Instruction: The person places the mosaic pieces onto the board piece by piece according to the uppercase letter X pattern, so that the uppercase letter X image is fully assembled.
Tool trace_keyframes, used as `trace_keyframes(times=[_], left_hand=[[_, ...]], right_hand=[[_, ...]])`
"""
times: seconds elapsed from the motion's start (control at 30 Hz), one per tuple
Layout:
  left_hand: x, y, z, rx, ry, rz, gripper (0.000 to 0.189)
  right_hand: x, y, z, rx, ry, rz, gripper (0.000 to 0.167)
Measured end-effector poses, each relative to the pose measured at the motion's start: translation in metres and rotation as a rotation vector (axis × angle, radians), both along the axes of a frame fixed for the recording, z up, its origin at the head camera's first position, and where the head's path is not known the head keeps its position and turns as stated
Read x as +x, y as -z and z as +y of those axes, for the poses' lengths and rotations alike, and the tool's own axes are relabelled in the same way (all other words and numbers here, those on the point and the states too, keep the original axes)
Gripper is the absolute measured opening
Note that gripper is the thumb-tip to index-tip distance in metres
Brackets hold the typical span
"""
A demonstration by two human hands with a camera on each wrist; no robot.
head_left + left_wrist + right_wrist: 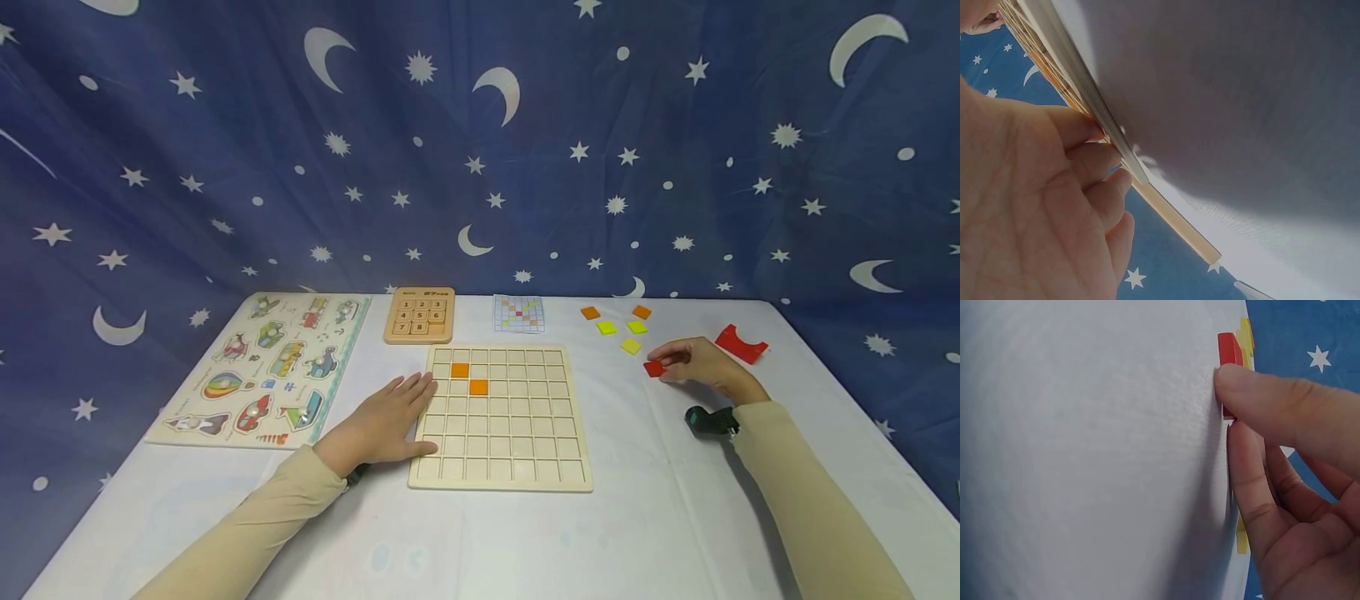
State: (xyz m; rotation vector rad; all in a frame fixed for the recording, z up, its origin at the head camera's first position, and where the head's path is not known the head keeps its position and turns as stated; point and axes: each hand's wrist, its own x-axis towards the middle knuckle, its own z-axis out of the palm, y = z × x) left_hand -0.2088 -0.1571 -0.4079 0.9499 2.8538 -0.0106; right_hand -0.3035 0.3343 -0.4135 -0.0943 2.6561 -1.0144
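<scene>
A wooden grid board (501, 483) lies at the middle of the table, with one orange tile (460, 371) and another orange tile (478, 387) in its upper-left cells. My left hand (384, 423) rests against the board's left edge, fingers extended; the left wrist view shows its fingertips (1100, 132) touching the rim. Off to the right, my right hand (705, 367) pinches a red square tile (654, 368) between thumb and fingers, at the tabletop. In the right wrist view the thumb covers part of that red tile (1229, 349).
Loose yellow tiles (631, 346) and orange tiles (590, 313) lie behind the right hand, near a red notched piece (742, 343). A printed pattern card (518, 314) and a number slide puzzle (420, 292) sit behind the board. At left lies a picture puzzle (300, 375).
</scene>
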Motion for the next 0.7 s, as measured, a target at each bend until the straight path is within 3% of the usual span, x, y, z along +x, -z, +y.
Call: trace_keyframes(times=[0.7], left_hand=[[-0.0003,0.0008,0.0000,0.016,0.008,0.017,0.087]], right_hand=[[0.0042,-0.0081,0.0011,0.074,-0.044,0.032,0.038]])
